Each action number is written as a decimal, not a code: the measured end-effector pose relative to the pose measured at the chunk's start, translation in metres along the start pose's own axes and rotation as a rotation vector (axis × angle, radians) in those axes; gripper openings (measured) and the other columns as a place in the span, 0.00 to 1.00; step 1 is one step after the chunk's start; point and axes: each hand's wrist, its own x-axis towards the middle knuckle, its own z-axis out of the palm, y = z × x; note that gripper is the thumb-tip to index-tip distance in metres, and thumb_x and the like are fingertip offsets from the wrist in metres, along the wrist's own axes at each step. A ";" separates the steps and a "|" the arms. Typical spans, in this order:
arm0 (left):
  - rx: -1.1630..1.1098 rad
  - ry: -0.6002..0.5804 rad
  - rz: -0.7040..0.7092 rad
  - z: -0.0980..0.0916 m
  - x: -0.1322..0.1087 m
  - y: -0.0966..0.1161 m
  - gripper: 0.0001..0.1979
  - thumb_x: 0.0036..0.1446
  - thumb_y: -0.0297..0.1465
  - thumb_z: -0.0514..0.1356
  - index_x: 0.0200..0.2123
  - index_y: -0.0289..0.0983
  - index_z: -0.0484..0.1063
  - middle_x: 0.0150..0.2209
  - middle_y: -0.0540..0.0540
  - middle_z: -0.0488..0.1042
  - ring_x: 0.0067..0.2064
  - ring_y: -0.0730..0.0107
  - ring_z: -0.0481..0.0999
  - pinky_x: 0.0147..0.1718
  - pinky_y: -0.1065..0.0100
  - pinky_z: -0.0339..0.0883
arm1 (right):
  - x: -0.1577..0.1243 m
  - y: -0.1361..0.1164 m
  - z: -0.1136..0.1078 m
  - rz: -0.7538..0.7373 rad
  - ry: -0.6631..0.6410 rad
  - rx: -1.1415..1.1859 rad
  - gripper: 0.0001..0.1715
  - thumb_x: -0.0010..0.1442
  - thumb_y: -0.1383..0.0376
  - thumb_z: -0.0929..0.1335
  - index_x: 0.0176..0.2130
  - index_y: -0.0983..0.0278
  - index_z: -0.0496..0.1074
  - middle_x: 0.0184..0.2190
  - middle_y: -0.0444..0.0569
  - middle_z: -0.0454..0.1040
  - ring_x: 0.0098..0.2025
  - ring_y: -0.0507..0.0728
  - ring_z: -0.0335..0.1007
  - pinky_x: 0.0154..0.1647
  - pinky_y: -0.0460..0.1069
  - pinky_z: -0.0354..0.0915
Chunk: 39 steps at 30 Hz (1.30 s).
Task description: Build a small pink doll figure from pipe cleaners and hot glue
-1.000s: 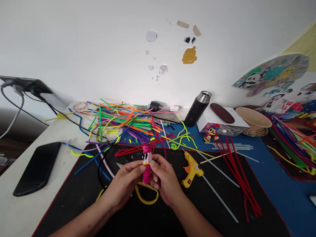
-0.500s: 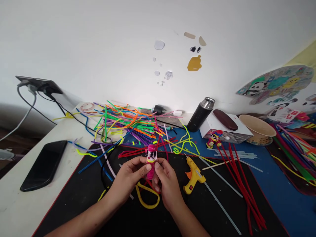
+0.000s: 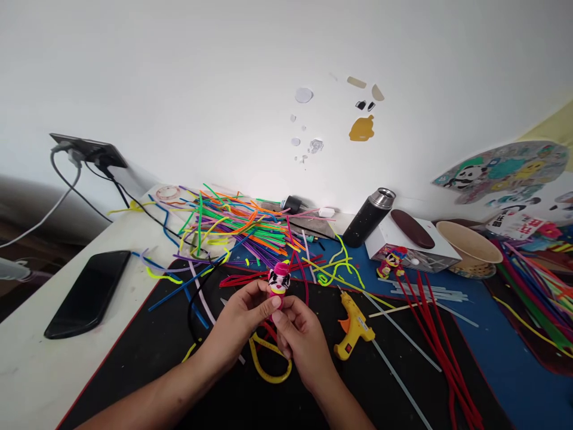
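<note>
Between both hands is a small pipe-cleaner doll (image 3: 279, 282) with a magenta cap and body, a white-and-black face and a yellow collar. My left hand (image 3: 250, 307) pinches it from the left, thumb at the collar. On the other side, my right hand (image 3: 298, 331) grips its lower body, which the fingers partly hide. A looped yellow measuring tape (image 3: 271, 377) lies on the black mat (image 3: 215, 394) beneath the hands. Right of them rests a yellow glue gun (image 3: 353, 328) with a glue stick out of its back.
Colourful pipe cleaners (image 3: 242, 224) are heaped at the back. A similar finished-looking doll (image 3: 392, 263) stands by a white box (image 3: 376, 242) and a black thermos (image 3: 369, 218). Red pipe cleaners (image 3: 441, 340) lie right, a phone (image 3: 87, 292) left, a woven basket (image 3: 470, 251) at the far right.
The doll has turned and tilted a little in my hands, so its face shows more to the camera. Both hands keep hold of it. The whole view has shifted slightly.
</note>
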 end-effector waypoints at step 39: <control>0.009 0.046 0.032 0.009 -0.005 -0.010 0.18 0.53 0.45 0.75 0.36 0.38 0.79 0.35 0.49 0.76 0.38 0.67 0.70 0.40 0.69 0.65 | -0.003 -0.001 -0.004 0.027 -0.017 0.043 0.27 0.57 0.45 0.79 0.34 0.62 0.70 0.15 0.30 0.57 0.13 0.43 0.44 0.13 0.41 0.44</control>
